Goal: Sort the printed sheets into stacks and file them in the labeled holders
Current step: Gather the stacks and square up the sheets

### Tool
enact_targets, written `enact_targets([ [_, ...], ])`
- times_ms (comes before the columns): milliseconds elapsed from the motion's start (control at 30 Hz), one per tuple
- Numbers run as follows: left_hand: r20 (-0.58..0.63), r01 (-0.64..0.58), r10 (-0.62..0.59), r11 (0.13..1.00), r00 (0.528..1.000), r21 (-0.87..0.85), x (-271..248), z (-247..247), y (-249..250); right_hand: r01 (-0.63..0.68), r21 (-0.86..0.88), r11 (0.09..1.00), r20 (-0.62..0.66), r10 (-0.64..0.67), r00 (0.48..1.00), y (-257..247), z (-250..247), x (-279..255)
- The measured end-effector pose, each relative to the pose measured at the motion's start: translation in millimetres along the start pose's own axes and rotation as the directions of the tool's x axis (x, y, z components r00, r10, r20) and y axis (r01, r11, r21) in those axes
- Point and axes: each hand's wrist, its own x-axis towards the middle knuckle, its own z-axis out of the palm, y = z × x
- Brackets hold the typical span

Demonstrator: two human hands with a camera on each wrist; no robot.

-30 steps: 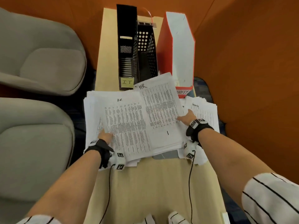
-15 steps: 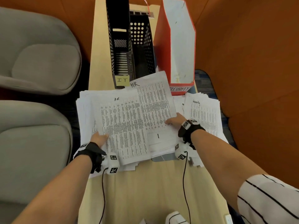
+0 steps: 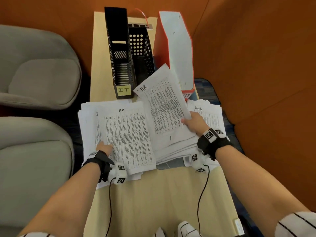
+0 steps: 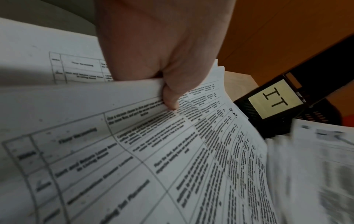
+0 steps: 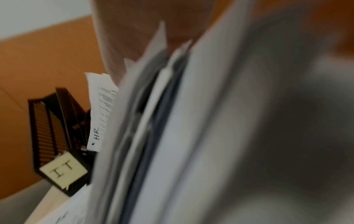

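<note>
Printed sheets cover the near part of the narrow table [image 3: 153, 194]. My right hand [image 3: 191, 120] grips the right edge of a stack of sheets marked HR [image 3: 164, 103] and holds it tilted up off the pile. My left hand [image 3: 104, 147] pinches the left edge of another sheet marked H.R. [image 3: 128, 134], thumb on top [image 4: 170, 98]. A pile marked Security [image 3: 210, 115] lies at the right. Behind stand a black holder labelled IT [image 3: 119, 53], a black perforated holder [image 3: 140, 52] and a red holder [image 3: 174, 48].
Two grey seat cushions [image 3: 34, 74] lie to the left of the table. Orange walls [image 3: 256, 57] close in behind and on the right. A grey flat item [image 3: 171, 164] pokes out from under the paper pile. Bare tabletop lies between my forearms.
My right hand has lifted the HR stack and swung its far end up and to the right, toward the holders. My left hand keeps its hold on the H.R. sheet.
</note>
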Motion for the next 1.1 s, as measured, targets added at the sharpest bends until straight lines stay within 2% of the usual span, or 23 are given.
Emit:
enact_targets([
  [100, -0.032, -0.017, 0.014, 0.995, 0.999, -0.095, -3.2, -1.0, -1.4, 0.047, 0.105, 0.993, -0.147, -0.032, 0.989, 15.2, -32.3, -25.2],
  [167, -0.071, -0.064, 0.048, 0.969, 0.996, -0.24, -12.6, -0.7, 3.3, 0.048, 0.172, 0.984, -0.166, -0.019, 0.986, 30.0, -46.7, -41.1],
  [233, -0.047, -0.106, 0.095, 0.881, 0.994, -0.462, -27.5, -0.7, 14.8, 0.045, 0.21, 0.977, -0.18, -0.007, 0.984, 43.8, -54.0, -53.8],
  [300, 0.014, -0.139, 0.19, 0.764, 0.982, -0.63, -44.5, -2.7, 30.9, 0.018, 0.292, 0.956, -0.188, 0.039, 0.981, 55.0, -55.3, -65.6],
  [433, -0.016, -0.183, 0.282, 0.577, 0.959, -0.796, -82.4, -1.1, 61.9, 0.007, 0.415, 0.91, -0.129, 0.051, 0.99, 64.3, -50.0, -89.1],
  [467, -0.032, -0.212, 0.317, 0.552, 0.948, -0.807, -93.8, 1.7, 68.5, 0.012, 0.43, 0.903, -0.111, 0.04, 0.993, 63.5, -47.5, -95.5],
  [500, -0.034, -0.25, 0.365, 0.565, 0.93, -0.786, -111.8, 5.0, 77.1, 0.024, 0.444, 0.896, -0.094, 0.02, 0.995, 64.0, -44.1, -100.3],
  [600, -0.076, -0.405, 0.468, 0.66, 0.88, -0.633, -141.8, 23.1, 88.0, 0.067, 0.473, 0.878, -0.005, -0.074, 0.997, 59.8, -35.1, -119.7],
  [667, -0.164, -0.479, 0.458, 0.746, 0.874, -0.462, -149.6, 37.6, 86.8, 0.095, 0.509, 0.855, 0.066, -0.149, 0.987, 53.5, -33.6, -134.0],
  [700, -0.21, -0.468, 0.418, 0.793, 0.884, -0.389, -156.8, 42.1, 84.6, 0.098, 0.539, 0.836, 0.096, -0.177, 0.98, 51.0, -34.5, -140.5],
  [767, -0.249, -0.387, 0.306, 0.819, 0.919, -0.424, -160.8, 50.5, 72.9, 0.078, 0.594, 0.801, 0.149, -0.205, 0.967, 47.6, -40.3, -153.0],
  [833, -0.173, -0.304, 0.25, 0.735, 0.953, -0.606, -163.8, 54.2, 58.9, 0.055, 0.62, 0.782, 0.192, -0.22, 0.956, 51.5, -45.9, -161.6],
  [900, -0.087, -0.271, 0.298, 0.661, 0.951, -0.7, -173.5, 52.9, 48.9, 0.017, 0.659, 0.752, 0.243, -0.234, 0.941, 60.4, -48.9, -167.4],
  [933, -0.06, -0.305, 0.373, 0.643, 0.926, -0.703, -181.6, 51.6, 47.5, -0.011, 0.681, 0.732, 0.269, -0.236, 0.934, 63.3, -49.5, -170.1],
  [1000, -0.134, -0.452, 0.491, 0.618, 0.861, -0.643, -197.5, 50.8, 46.4, -0.06, 0.708, 0.704, 0.306, -0.229, 0.924, 68.8, -48.6, -173.0],
  [1033, -0.201, -0.53, 0.529, 0.597, 0.824, -0.603, -210.8, 49.3, 48.7, -0.039, 0.693, 0.72, 0.302, -0.242, 0.922, 67.0, -49.2, -177.2],
  [1100, -0.294, -0.639, 0.589, 0.546, 0.753, -0.542, -228.4, 49.1, 47.3, 0.091, 0.64, 0.763, 0.254, -0.322, 0.912, 62.5, -49.1, -184.0],
])
